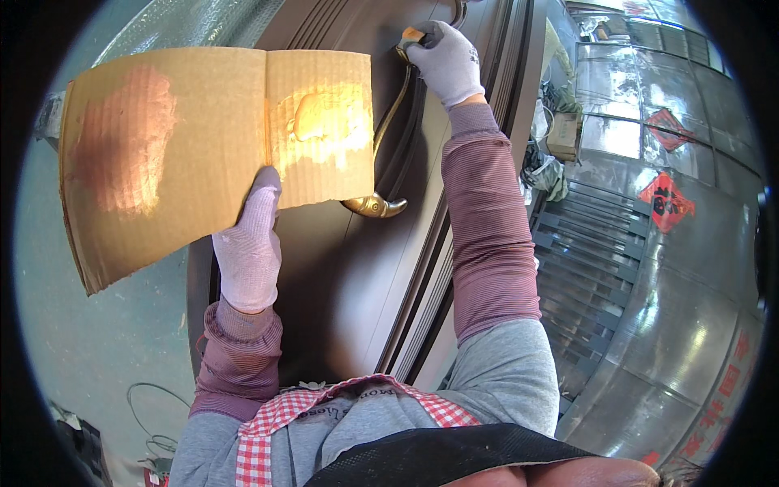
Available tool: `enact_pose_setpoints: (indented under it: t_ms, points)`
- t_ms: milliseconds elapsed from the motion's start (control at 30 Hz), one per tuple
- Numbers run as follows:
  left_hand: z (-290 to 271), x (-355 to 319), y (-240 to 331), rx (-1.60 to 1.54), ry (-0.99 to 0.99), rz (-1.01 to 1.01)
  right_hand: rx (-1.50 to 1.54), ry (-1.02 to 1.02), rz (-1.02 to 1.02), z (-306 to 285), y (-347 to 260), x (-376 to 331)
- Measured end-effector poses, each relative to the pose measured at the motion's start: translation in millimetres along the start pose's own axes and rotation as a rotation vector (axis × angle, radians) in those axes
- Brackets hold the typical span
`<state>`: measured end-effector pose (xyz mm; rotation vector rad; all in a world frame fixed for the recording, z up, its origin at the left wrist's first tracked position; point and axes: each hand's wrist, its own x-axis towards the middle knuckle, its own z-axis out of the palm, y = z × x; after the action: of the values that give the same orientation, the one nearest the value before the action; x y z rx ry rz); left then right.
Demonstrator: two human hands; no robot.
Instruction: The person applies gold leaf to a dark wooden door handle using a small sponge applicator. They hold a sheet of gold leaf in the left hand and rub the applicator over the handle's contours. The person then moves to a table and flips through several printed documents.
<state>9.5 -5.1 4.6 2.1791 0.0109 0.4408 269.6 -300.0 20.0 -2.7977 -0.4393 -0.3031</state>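
Observation:
My left hand (253, 252), in a white knit glove, grips the lower edge of a folded cardboard sheet (215, 138), thumb on its face. The sheet bears a copper-coloured paint smear and a wet-looking gold paint patch. My right hand (446, 61), also gloved, is closed on a small tan-orange pad, possibly a sponge (412, 36), at the far part of a brown panelled door (324, 276). The pad is at a curved raised ornament (393, 118) with gold-bronze colouring. The ornament's bird-head-like end (375, 205) shows below the cardboard, which hides part of the door.
Clear bubble-wrap-like plastic (182, 28) lies beyond the cardboard. To the right stand grey slatted metalwork (588, 260), bags (552, 174) and large shiny metal sheets (641, 325) with red paper diamonds (669, 203). A thin cable (150, 390) curls on the floor at lower left.

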Motion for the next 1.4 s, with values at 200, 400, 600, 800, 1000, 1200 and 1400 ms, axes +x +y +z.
enact_pose_setpoints:
  t_ms: [200, 400, 600, 800, 1000, 1200, 1400]
  points:
    - [-2.1, 1.9, 0.7, 0.025, -0.005, 0.022, 0.007, -0.026, 0.117, -5.0, -0.4, 1.3]
    - [-3.4, 2.6, 4.2, 0.029, -0.021, -0.026, -0.028, -0.096, 0.160, -6.8, -0.7, 5.1]
    - [-1.5, 0.5, -1.1, 0.017, -0.010, 0.007, -0.067, -0.141, 0.063, -12.5, -10.1, 6.5]
    - [-1.8, 0.3, -3.1, 0.060, -0.038, 0.019, -0.180, -0.133, 0.039, -8.5, -10.6, 9.2]
    - [-0.3, -2.2, -2.9, -0.040, -0.047, -0.049, -0.126, -0.140, 0.039, -13.6, -13.9, 9.8]
    - [7.3, -8.9, -6.5, -0.173, -0.008, -0.162, -0.117, -0.038, 0.214, -23.5, 10.0, 12.4]
    - [-0.2, -3.6, -2.5, 0.072, -0.053, -0.034, -0.085, -0.035, 0.069, -4.4, 8.1, 3.4]
